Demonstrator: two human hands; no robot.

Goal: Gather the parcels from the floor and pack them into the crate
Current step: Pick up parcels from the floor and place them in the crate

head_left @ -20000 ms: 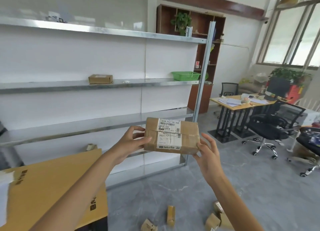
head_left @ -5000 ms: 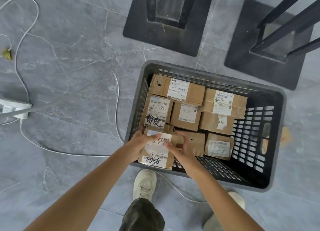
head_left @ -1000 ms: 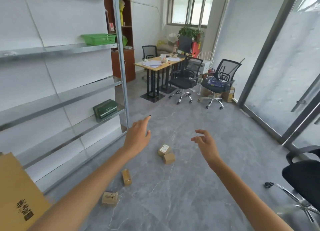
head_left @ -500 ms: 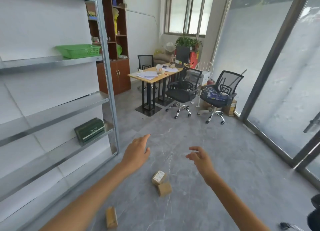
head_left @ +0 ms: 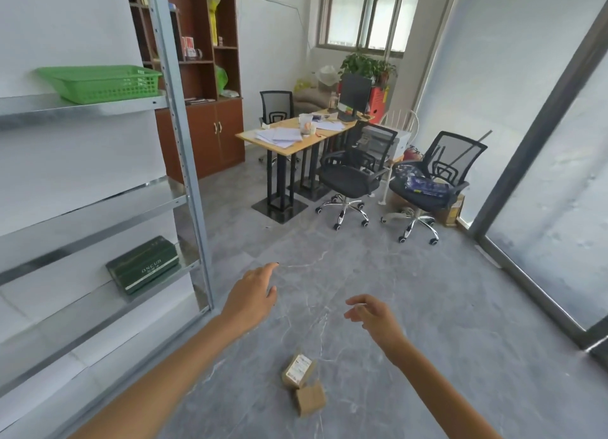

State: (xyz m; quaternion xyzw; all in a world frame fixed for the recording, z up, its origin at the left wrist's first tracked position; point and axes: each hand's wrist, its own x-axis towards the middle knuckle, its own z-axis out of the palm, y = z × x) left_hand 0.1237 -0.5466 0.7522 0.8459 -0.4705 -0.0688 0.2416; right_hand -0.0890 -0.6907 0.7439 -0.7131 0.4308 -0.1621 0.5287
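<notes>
We see both arms stretched forward over the grey floor (head_left: 427,307). The left hand (head_left: 251,299) is flat, fingers straight and close together, thumb slightly apart, gripping nothing. The right hand (head_left: 371,317) hangs with fingers loosely curled and a little spread, likewise empty. Below and between the hands two small cardboard parcels lie on the floor, touching each other: a labelled parcel (head_left: 297,371) and, nearer to us, a plain parcel (head_left: 310,399). On our left stands a metal rack (head_left: 186,162) bearing a green basket (head_left: 98,83) and a dark green box (head_left: 144,264); a desk (head_left: 316,138) stands well beyond
</notes>
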